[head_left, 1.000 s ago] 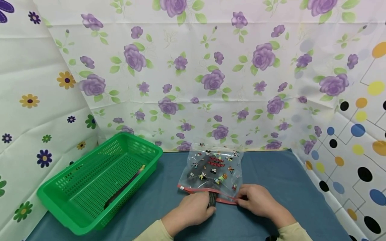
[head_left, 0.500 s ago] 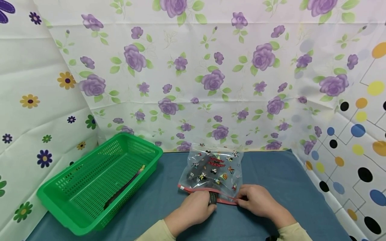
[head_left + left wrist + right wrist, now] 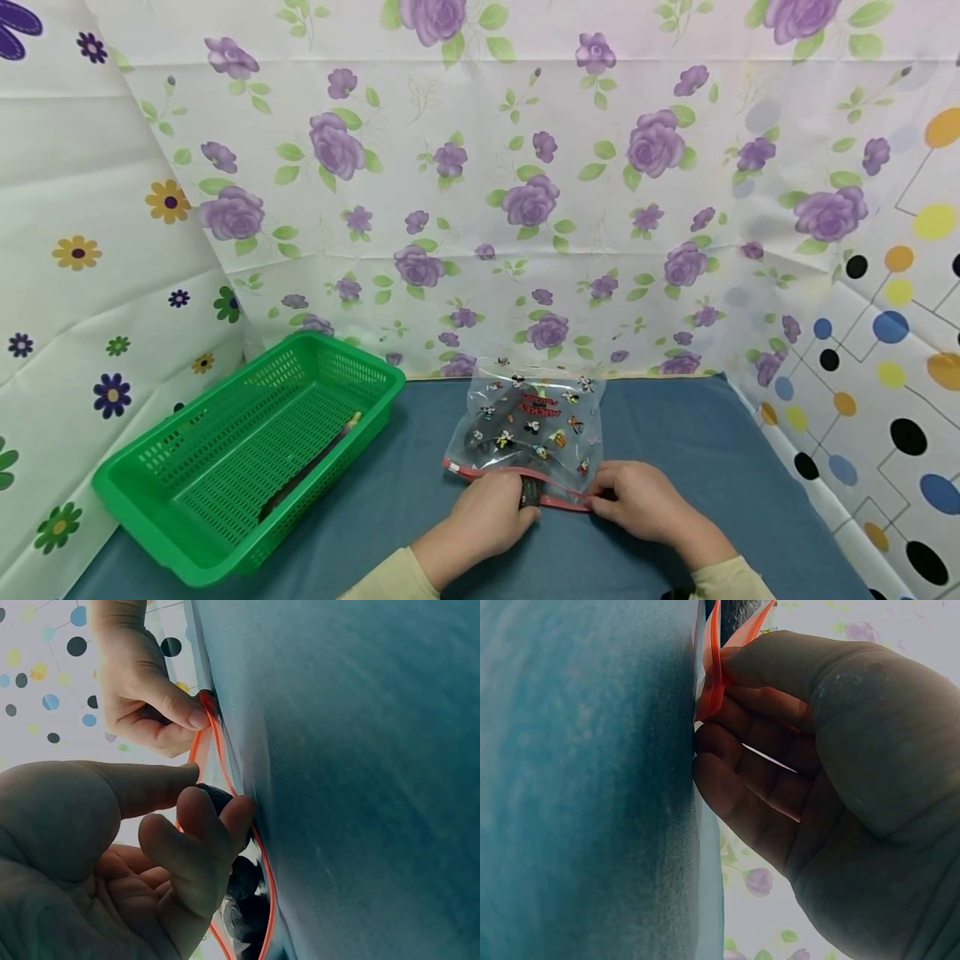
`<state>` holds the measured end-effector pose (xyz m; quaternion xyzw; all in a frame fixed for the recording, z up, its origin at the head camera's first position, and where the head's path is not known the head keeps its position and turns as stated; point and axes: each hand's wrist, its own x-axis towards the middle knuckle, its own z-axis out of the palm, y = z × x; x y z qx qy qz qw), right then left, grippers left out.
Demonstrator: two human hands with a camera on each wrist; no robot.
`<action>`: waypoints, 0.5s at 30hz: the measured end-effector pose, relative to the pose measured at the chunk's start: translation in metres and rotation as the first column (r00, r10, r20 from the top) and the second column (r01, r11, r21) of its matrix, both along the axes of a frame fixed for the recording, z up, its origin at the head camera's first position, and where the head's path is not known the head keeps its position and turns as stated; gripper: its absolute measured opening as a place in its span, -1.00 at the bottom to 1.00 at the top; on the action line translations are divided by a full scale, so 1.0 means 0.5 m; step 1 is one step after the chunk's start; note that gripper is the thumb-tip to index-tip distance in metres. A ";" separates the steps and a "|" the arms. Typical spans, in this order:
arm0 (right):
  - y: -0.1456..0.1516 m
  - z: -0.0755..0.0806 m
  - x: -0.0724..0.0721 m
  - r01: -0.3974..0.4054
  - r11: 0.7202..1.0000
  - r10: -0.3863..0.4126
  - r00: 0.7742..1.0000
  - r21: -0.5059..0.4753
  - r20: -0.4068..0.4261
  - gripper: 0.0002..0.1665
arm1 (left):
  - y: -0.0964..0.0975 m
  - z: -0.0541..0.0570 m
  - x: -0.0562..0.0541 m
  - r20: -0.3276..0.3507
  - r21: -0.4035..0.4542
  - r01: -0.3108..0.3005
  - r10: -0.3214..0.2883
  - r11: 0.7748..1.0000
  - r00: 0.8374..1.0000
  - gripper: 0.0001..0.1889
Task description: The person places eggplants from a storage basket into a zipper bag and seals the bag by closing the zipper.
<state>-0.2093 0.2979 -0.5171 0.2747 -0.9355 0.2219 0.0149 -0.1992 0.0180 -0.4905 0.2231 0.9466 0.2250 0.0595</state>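
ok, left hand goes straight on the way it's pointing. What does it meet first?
The left hand would likely meet the red rim of the clear bag first, right in front of it, the dark item it pinches leading. More dark shapes inside may follow; depth is unclear.

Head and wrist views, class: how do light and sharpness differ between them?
Head view: bright, fairly even light, distinct prints on the clear plastic bag with red edging; left wrist view: dimmer, the flat blue cloth soft, with little detail; right wrist view: the bare right hand shaded against a bright white floral backdrop.
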 end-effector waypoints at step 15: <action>-0.002 0.000 0.001 0.005 1.000 -0.005 1.000 0.009 0.000 -0.79 | 0.000 0.002 0.002 0.044 0.015 0.013 -0.013 1.000 0.999 -0.68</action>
